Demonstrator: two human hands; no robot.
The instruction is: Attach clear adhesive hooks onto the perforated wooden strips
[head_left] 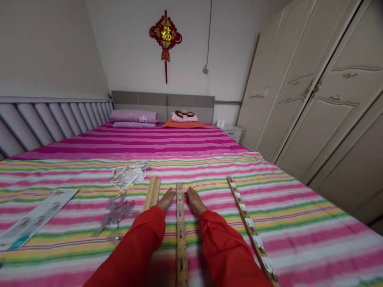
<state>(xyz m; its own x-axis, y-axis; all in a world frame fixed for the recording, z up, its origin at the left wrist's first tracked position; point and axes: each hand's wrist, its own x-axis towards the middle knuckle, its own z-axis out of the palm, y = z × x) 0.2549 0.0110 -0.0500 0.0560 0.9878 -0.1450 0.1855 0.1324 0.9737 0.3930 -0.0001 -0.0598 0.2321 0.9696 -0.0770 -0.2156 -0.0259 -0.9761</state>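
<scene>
A long narrow wooden strip (180,219) with small metal and clear hooks along it lies on the striped sheet, pointing away from me. My left hand (166,199) rests just left of its far part, and my right hand (194,201) is close on the right side. Both hands have their fingers stretched forward, with nothing visible in them. Left of my left hand lie light wooden rulers (152,193) side by side. Farther right is a second wooden strip (250,227) carrying several white hooks. Red sleeves cover both forearms.
Clear plastic pieces (116,213) lie in a heap at left, with clear packets (128,175) beyond them. A long white package (37,217) lies far left. The striped sheet (299,223) covers the bed; a slatted rail (54,119) is at left, wardrobes (317,107) at right.
</scene>
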